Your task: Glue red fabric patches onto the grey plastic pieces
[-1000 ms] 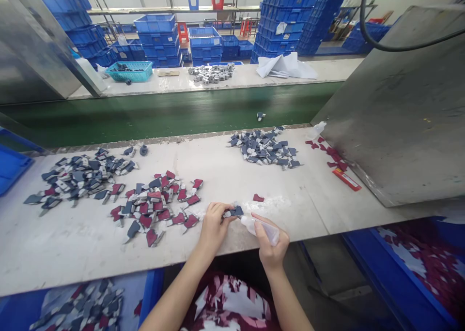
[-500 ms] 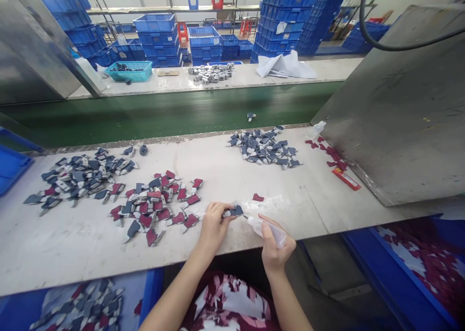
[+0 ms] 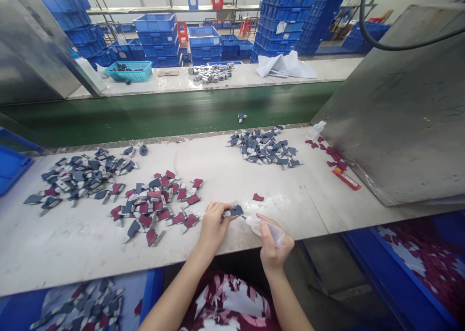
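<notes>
My left hand pinches a small dark grey part with a red-and-white edge at the bench's front. My right hand grips a translucent squeeze bottle, its thin nozzle tip just right of that part and close to it. A whitish smear of glue marks the white bench top beyond the bottle. To the left of my left hand lies a pile of grey-and-red moulded pieces, nearly touching my fingers.
A grey pile and a grey-white pile lie on the bench, with loose red pieces and a red box by a steel panel. A green conveyor belt runs behind. Blue bins of parts sit below.
A small part on the green belt has moved left. My right hand and the bottle have shifted slightly, first right and then back left; my left hand stays nearly still.
</notes>
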Available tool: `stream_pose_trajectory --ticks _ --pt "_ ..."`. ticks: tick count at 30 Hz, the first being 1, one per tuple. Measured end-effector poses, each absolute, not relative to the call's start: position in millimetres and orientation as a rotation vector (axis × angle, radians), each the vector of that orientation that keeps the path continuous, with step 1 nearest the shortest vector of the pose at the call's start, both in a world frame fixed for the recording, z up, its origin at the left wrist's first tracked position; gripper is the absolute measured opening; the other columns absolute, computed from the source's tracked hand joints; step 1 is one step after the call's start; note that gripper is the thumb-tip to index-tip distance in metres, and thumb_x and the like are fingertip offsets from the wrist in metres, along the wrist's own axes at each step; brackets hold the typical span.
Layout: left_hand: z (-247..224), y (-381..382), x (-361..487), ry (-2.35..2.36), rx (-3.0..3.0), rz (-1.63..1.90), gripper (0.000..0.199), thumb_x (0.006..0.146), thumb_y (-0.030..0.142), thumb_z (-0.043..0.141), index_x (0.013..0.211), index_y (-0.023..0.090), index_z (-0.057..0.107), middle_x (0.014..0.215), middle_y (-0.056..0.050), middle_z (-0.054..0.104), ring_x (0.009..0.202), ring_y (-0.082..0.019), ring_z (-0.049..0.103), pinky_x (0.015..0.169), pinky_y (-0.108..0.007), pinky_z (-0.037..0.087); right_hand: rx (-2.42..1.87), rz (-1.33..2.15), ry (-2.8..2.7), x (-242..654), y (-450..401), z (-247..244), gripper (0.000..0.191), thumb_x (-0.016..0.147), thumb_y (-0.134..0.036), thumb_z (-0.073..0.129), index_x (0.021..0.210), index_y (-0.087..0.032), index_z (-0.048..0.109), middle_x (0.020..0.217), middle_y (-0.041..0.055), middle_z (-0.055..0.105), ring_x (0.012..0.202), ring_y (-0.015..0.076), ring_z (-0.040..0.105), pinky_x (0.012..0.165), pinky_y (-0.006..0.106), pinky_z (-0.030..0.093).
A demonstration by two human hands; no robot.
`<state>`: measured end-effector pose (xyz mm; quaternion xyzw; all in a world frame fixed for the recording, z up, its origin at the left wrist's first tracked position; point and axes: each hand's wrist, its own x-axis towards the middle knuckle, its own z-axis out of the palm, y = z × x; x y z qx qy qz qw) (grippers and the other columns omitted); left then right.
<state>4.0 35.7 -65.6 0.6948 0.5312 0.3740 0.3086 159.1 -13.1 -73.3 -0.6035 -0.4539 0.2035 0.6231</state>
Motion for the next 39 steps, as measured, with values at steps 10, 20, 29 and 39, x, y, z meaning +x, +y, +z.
stream_pose_trajectory --ticks 10,20,29,39 --pt "-62.7 35.4 3.7 1.399 1.828 0.986 0.010 0.086 0.016 0.066 0.093 0.022 0.069 0.092 -0.005 0.074 0.093 -0.025 0.064 0.074 -0.037 0.054 -1.324 0.512 -1.088 153.7 -10.7 -72.5 0.021 0.086 -0.031 0.064 0.088 -0.015 0.078 0.084 0.0093 0.078 0.074 0.0260 0.075 0.063 0.032 0.061" --pt "-62.5 35.5 4.1 1.406 1.852 0.986 0.012 0.085 0.013 0.068 0.094 0.020 0.068 0.093 -0.005 0.074 0.092 -0.024 0.064 0.076 -0.036 0.055 -1.344 0.494 -1.043 155.0 -12.1 -71.3 0.022 0.084 -0.032 0.064 0.086 -0.014 0.078 0.082 0.0096 0.078 0.071 0.0257 0.074 0.061 0.032 0.060" --pt "-60.9 34.1 4.5 1.416 1.828 0.984 0.014 0.084 0.010 0.068 0.094 0.020 0.068 0.093 -0.005 0.074 0.094 -0.024 0.064 0.076 -0.035 0.055 -1.435 0.436 -0.922 164.8 -12.1 -73.8 0.028 0.083 -0.039 0.065 0.078 -0.014 0.077 0.076 0.0098 0.077 0.068 0.0262 0.073 0.060 0.033 0.059" --pt "-55.6 34.2 5.1 1.452 1.854 0.886 0.015 0.082 0.010 0.071 0.094 0.019 0.067 0.093 -0.006 0.073 0.094 -0.025 0.063 0.077 -0.036 0.056 -1.380 0.515 -0.667 167.6 -8.4 -69.8 0.034 0.081 -0.041 0.064 0.090 -0.011 0.074 0.086 0.0117 0.074 0.063 0.0213 0.068 0.048 0.029 0.052"
